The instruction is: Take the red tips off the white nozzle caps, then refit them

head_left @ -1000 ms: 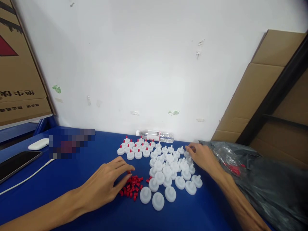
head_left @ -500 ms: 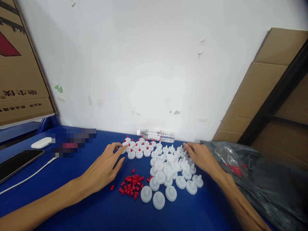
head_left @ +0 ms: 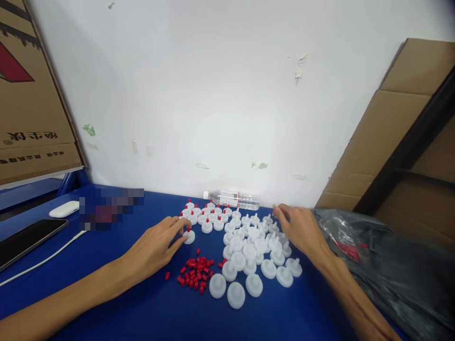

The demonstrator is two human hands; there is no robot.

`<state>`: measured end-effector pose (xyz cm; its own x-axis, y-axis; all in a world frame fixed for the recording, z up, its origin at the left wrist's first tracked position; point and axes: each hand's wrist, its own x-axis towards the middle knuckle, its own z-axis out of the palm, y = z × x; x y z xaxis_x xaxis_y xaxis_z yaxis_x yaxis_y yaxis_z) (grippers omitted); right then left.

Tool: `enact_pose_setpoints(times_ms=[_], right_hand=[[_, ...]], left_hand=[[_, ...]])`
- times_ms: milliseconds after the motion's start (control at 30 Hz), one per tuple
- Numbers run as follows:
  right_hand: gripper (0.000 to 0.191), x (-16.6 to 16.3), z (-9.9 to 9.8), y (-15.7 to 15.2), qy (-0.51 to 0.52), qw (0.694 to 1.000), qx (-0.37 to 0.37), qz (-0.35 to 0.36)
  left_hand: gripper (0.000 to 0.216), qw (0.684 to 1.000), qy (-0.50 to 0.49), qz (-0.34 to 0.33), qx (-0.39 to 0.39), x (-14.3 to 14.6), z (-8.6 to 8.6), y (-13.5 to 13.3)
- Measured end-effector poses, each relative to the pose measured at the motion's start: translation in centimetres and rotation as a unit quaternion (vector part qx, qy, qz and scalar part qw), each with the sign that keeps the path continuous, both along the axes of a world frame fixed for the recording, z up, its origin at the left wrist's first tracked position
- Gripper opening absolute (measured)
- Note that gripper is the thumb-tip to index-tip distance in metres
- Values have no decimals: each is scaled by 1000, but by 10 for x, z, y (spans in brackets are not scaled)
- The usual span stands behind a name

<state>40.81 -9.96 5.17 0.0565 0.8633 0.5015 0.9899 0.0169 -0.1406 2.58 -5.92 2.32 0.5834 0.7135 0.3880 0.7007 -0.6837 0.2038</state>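
Note:
My left hand (head_left: 156, 246) lies on the blue table (head_left: 117, 293), its fingertips pinched on a white cap with a red tip (head_left: 189, 236) that stands apart from the others. Just behind it is a group of several red-tipped white caps (head_left: 208, 215). A heap of small red plugs (head_left: 195, 275) lies below the fingers. My right hand (head_left: 298, 229) rests at the far right edge of a pile of plain white caps (head_left: 249, 255), with its fingers bent and pressed together at the pile's back corner. What they hold is hidden.
A clear water bottle (head_left: 232, 200) lies against the white wall. A black plastic bag (head_left: 384, 265) covers the table's right side. At left are a dark phone (head_left: 24, 239), a white cable (head_left: 42, 260) and a white case (head_left: 64, 209). Cardboard boxes (head_left: 28, 94) flank both sides.
My left hand left the red plugs, reached up to the red-tipped group and drew one cap back toward me. My right hand crept slightly farther back along the pile's edge.

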Motion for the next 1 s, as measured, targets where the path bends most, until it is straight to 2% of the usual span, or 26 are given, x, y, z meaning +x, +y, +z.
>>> enact_pose_setpoints(times_ms=[133, 300, 367, 467, 500, 600, 667, 733, 900, 1000], right_hand=[[40, -6, 4, -2, -1, 999, 35, 23], [30, -30, 13, -12, -10, 992, 81, 94], [25, -49, 16, -22, -18, 985, 97, 144], [18, -88, 16, -41, -26, 950, 131, 281], [21, -101, 13, -47, -29, 941, 129, 313], [54, -134, 0, -61, -49, 917, 127, 376], [59, -147, -8, -64, -57, 907, 141, 393], [53, -154, -14, -63, -44, 905, 153, 395], [28, -162, -18, -62, -35, 886, 202, 416], [24, -163, -15, -63, -55, 879, 224, 418]], left_hand=[[14, 1000, -13, 2, -25, -1, 1, 1], [25, 1000, 5, -10, 6, 4, 10, -9], [28, 999, -15, -33, 25, 6, 12, -15], [26, 989, -58, -116, 68, 7, 14, -26], [24, 983, -71, -149, 82, 7, 15, -29], [24, 963, -100, -218, 125, 7, 17, -40], [29, 953, -104, -237, 158, 7, 18, -45], [34, 947, -98, -248, 178, 8, 17, -48], [34, 948, -75, -267, 158, 10, 13, -49], [27, 948, -63, -269, 157, 11, 14, -48]])
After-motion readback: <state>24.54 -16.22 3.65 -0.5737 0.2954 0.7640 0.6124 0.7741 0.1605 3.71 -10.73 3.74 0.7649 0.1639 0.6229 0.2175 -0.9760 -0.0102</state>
